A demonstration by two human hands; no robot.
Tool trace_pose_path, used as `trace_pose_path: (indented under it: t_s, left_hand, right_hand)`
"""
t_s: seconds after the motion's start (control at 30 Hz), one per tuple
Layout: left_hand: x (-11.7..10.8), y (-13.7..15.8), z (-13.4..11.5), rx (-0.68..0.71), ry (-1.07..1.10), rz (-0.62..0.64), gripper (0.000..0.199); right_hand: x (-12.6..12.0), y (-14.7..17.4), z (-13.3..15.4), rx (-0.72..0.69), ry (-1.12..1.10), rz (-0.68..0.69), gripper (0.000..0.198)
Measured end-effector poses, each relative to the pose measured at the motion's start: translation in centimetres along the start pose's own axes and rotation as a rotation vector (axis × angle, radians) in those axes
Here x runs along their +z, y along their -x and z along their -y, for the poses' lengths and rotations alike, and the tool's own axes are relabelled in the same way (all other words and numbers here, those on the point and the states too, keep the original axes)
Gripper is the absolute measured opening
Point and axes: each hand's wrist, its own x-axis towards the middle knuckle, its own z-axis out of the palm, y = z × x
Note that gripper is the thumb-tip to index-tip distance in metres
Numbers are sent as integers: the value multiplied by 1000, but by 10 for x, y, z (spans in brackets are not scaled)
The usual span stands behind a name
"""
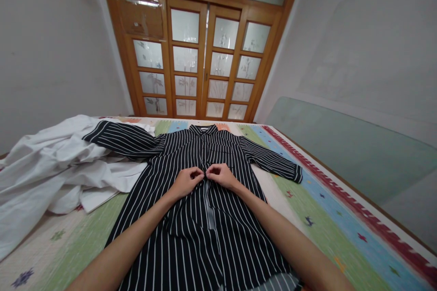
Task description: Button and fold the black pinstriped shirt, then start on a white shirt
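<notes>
A black shirt with white stripes lies spread out, front up, its collar at the far end and both sleeves stretched sideways. At the middle of its front opening, my left hand pinches the edge of the placket. Just to the right, my right hand pinches the other edge, fingertips almost meeting those of the left. Any button between them is too small to make out. Above the hands the front edges lie together; below them the opening gapes a little, showing a grey strip of the inside.
White crumpled cloth is heaped on the left, with the shirt's left-lying sleeve over it. Underneath everything is a colourful striped bedspread. A pale green board runs along the right side. Wooden glazed doors stand behind.
</notes>
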Motion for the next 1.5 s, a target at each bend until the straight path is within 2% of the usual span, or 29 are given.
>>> trace_pose_path:
  t_s: [0.3, 0.57, 1.1, 1.5]
  left_hand:
    - [1, -1, 4, -24, 38, -40, 16]
    - [2, -1, 6, -52, 100, -80, 14]
    - [-2, 0, -1, -34, 73, -36, 18]
    - [-1, -1, 2, -41, 35, -54, 20]
  right_hand:
    - [0, -1, -8, -27, 66, 11, 22]
    - [2, -1, -7, -38, 86, -3, 28]
    - [3, 0, -8, -40, 129, -7, 25]
    - [2, 0, -6, -51, 162, 4, 11]
